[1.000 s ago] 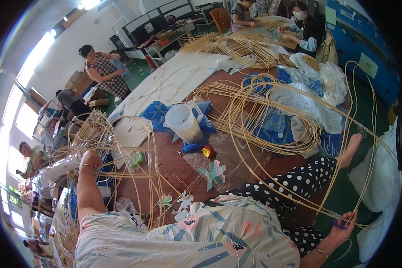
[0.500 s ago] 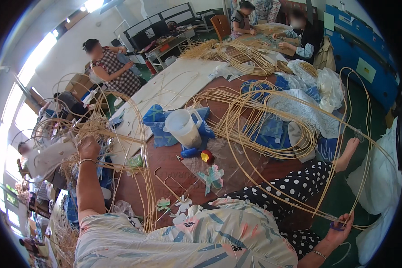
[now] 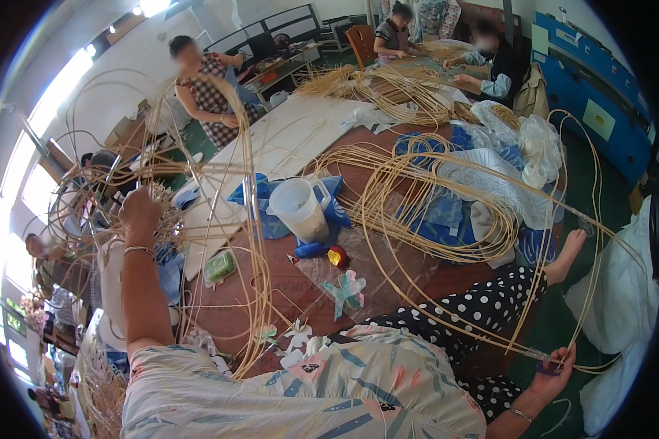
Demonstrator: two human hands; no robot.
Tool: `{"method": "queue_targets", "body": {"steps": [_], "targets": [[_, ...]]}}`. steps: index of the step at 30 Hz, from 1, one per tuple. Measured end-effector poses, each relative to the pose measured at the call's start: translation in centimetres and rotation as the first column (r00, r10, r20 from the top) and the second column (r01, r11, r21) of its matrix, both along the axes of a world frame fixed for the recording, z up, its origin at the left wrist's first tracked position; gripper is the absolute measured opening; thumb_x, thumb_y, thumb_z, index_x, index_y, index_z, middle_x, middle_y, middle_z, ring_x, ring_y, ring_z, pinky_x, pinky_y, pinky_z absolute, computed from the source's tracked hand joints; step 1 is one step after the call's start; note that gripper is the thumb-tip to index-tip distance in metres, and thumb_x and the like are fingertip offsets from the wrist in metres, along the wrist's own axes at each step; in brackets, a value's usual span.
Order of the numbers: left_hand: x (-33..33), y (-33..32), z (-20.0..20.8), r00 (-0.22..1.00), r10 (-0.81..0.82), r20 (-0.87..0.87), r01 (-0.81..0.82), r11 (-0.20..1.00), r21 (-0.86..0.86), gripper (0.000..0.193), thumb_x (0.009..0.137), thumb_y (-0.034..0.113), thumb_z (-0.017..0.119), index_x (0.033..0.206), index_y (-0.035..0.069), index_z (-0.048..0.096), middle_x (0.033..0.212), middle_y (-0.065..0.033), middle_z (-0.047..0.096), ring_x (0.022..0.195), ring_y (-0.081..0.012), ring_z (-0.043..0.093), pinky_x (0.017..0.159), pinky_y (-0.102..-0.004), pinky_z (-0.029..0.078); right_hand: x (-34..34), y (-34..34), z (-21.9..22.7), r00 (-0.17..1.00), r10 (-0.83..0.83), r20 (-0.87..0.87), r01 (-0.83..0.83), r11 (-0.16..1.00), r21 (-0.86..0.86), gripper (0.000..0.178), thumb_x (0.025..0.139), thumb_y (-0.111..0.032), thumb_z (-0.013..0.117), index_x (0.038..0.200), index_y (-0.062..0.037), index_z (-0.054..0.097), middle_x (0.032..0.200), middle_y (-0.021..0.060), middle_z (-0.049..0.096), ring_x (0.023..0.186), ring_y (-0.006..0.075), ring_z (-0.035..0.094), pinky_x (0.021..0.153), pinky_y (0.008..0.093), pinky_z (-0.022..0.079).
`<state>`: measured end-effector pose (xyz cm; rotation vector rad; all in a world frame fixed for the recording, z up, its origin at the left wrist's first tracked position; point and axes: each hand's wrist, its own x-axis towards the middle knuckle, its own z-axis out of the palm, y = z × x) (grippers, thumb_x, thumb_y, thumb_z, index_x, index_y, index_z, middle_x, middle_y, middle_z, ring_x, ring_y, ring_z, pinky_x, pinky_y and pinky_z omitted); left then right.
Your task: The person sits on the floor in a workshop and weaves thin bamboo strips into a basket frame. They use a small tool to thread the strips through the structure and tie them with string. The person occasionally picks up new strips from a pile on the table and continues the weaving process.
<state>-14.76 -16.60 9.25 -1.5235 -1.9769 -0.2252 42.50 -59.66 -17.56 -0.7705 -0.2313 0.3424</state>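
Note:
My left hand (image 3: 140,208) is raised on the left, closed around a bunch of bent cane hoops (image 3: 252,197). Their loops curve above the hand and hang down to its right, with dried-looking sprigs beside the fist. Low on the right, my right hand (image 3: 555,372) pinches the end of long pale cane strands (image 3: 468,325), which arch toward the table. A small purple piece shows at its fingers; its kind is unclear. Between the hands, a translucent plastic jug (image 3: 300,208) stands on blue patterned cloth. In front lies a green-and-white butterfly-shaped piece (image 3: 345,293).
Coiled cane (image 3: 447,197) spreads over blue and white bags on the brown table (image 3: 223,304). A white board (image 3: 293,135) lies behind the jug. My bare foot (image 3: 566,256) rests at the right. Someone in a checked top (image 3: 212,110) stands beyond; others sit at a far table.
My left hand has risen slightly, lifting and turning the cane hoops rightward and uncovering a green packet on the table. The right hand stays nearly still. The person in checks has moved right.

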Motion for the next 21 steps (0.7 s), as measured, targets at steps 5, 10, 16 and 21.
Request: {"method": "queue_targets", "body": {"steps": [5,10,16,21], "targets": [[1.3,0.6,0.5,0.984,-0.135,0.12,0.118,0.982,0.145,0.02,0.065,0.016,0.057,0.082,0.005,0.057,0.086,-0.0166,0.057,0.081,-0.0327,0.056,0.069,-0.0417,0.044,0.0,-0.3,0.0,1.0,-0.02,0.003,0.02,1.0,-0.001,0.043,0.085,-0.019,0.049,0.122,-0.0007,0.039,0.087,0.0063,0.056,0.073,0.0104,0.054,0.048,0.0192,0.046],[4.3,1.6,0.7,0.896,-0.429,0.112,0.35,0.84,0.415,0.019,0.065,0.017,0.058,0.08,0.006,0.055,0.08,-0.0132,0.055,0.076,-0.0307,0.054,0.064,-0.0408,0.042,-0.7,-0.4,0.4,0.998,-0.065,-0.017,0.065,0.998,-0.02,0.044,0.085,-0.02,0.05,0.122,-0.0003,0.039,0.088,0.0068,0.056,0.073,0.0116,0.054,0.045,0.0204,0.043],[8.2,0.9,1.2,0.817,-0.575,-0.043,0.496,0.663,0.56,0.019,0.068,0.015,0.057,0.085,0.007,0.054,0.078,-0.0111,0.052,0.071,-0.0298,0.052,0.061,-0.0417,0.042,-0.9,-1.0,0.0,0.997,-0.076,-0.021,0.076,0.997,-0.015,0.044,0.085,-0.02,0.05,0.122,0.0002,0.039,0.089,0.008,0.056,0.074,0.0127,0.054,0.045,0.0209,0.042],[10.1,1.6,1.5,0.783,-0.616,-0.083,0.568,0.654,0.5,0.023,0.068,0.012,0.056,0.09,0.006,0.055,0.074,-0.0102,0.05,0.069,-0.0257,0.052,0.061,-0.037,0.042,-0.9,-2.3,-0.5,0.994,-0.11,-0.007,0.11,0.994,-0.003,0.043,0.085,-0.02,0.05,0.121,0.0007,0.039,0.09,0.0095,0.056,0.075,0.014,0.054,0.046,0.021,0.044]]}}
